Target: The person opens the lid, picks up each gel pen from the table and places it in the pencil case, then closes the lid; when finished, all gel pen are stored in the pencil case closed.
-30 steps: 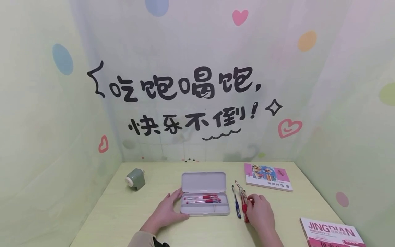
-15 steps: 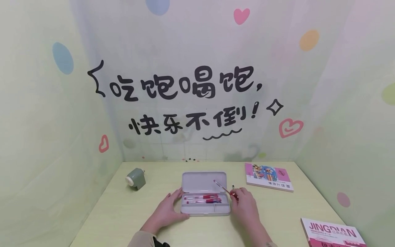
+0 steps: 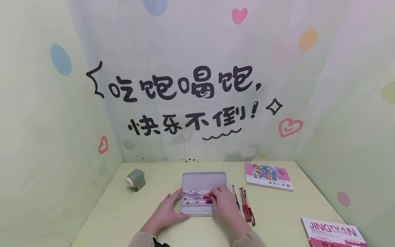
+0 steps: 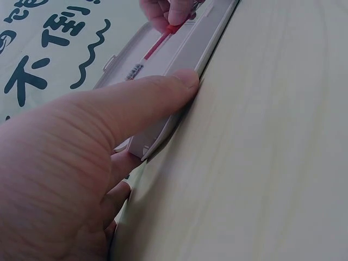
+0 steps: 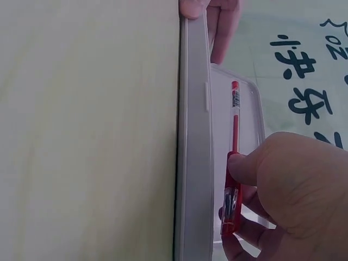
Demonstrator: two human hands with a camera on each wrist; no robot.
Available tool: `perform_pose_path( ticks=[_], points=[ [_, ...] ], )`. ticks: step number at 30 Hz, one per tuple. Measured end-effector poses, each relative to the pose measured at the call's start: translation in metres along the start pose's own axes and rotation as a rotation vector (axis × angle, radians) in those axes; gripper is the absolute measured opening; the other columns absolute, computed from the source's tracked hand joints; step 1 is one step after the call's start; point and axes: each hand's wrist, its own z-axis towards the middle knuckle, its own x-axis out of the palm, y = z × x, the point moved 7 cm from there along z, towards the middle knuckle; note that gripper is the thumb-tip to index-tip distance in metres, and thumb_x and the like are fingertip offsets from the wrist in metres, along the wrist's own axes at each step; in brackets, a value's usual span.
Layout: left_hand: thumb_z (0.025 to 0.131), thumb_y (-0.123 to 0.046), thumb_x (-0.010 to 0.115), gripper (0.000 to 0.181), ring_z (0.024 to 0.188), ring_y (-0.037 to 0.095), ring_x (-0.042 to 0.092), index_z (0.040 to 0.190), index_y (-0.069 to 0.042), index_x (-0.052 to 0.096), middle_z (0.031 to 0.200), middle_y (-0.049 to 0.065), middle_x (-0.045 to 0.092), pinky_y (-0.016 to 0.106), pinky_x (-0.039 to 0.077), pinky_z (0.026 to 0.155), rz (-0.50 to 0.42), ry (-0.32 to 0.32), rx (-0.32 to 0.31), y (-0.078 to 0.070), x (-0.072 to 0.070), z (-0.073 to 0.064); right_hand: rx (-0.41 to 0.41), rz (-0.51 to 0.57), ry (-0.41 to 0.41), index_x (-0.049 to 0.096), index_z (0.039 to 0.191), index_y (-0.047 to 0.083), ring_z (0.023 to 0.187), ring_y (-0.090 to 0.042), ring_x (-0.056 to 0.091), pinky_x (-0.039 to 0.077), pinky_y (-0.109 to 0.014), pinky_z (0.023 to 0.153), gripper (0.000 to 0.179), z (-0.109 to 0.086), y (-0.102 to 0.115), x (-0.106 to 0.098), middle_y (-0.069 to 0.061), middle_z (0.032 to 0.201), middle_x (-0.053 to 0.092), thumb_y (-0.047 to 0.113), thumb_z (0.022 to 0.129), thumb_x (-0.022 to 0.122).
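Note:
An open pale pencil case (image 3: 197,210) lies on the table, its lid (image 3: 203,181) tipped back. My left hand (image 3: 166,210) grips its left end, thumb on the front wall and fingers round the side. Over the case's long compartment, my right hand (image 3: 226,204) pinches a red gel pen (image 5: 235,130) between thumb and fingers, the clear end pointing left. Below that pen, red pens (image 3: 195,202) lie lengthwise in the case. Right of it on the table are a blue pen (image 3: 236,197), red pens (image 3: 246,208) and a black pen (image 3: 251,216).
A green-grey pencil sharpener (image 3: 135,179) stands at the back left. One pink book (image 3: 268,176) lies at the back right, another pink-and-white book (image 3: 333,233) at the front right. Printed curtain walls (image 3: 197,151) enclose the table's back and sides.
My right hand has picked a red pen from the group on the right and carried it left over the pencil case. The left hand has stayed on the case.

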Motion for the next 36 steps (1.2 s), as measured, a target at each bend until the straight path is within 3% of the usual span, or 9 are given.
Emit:
perform_pose_path(
  ticks=[7,15,23,36],
  points=[
    [0.072,-0.055,0.098,0.124,0.165,0.055,0.031,0.174,-0.022,0.035,0.167,-0.001,0.058,0.078,0.021,0.134,-0.006,-0.001,0.011,-0.001,0.001,-0.002,-0.02,-0.029,0.064,0.079,0.102,0.022,0.105,-0.024,0.065,0.059,-0.053,0.096,0.008,0.005,0.01,0.009,0.001,0.104,0.069,0.016,0.097,0.08],
    [0.072,-0.055,0.098,0.124,0.164,0.053,0.032,0.174,-0.023,0.035,0.166,-0.001,0.059,0.077,0.021,0.135,-0.007,-0.004,0.019,-0.001,0.001,-0.001,-0.013,-0.014,0.121,0.083,0.101,0.023,0.097,-0.019,0.061,0.059,-0.046,0.091,0.01,0.008,0.01,0.018,0.004,0.098,0.066,0.015,0.096,0.082],
    [0.073,-0.057,0.097,0.125,0.164,0.051,0.035,0.174,-0.02,0.034,0.167,0.001,0.058,0.075,0.02,0.136,0.004,0.001,0.033,0.0,0.002,-0.001,-0.013,0.018,0.129,0.084,0.106,0.02,0.098,-0.02,0.063,0.061,-0.047,0.093,0.01,0.007,0.011,0.014,0.002,0.1,0.069,0.017,0.096,0.081],
    [0.072,-0.054,0.098,0.125,0.164,0.046,0.039,0.174,-0.019,0.035,0.166,0.0,0.059,0.07,0.019,0.139,0.006,-0.009,0.036,-0.001,0.001,0.0,0.155,0.16,0.046,0.08,0.121,0.019,0.123,-0.031,0.068,0.061,-0.058,0.111,0.02,-0.011,-0.02,-0.004,-0.004,0.126,0.073,0.023,0.101,0.078]
  ],
)
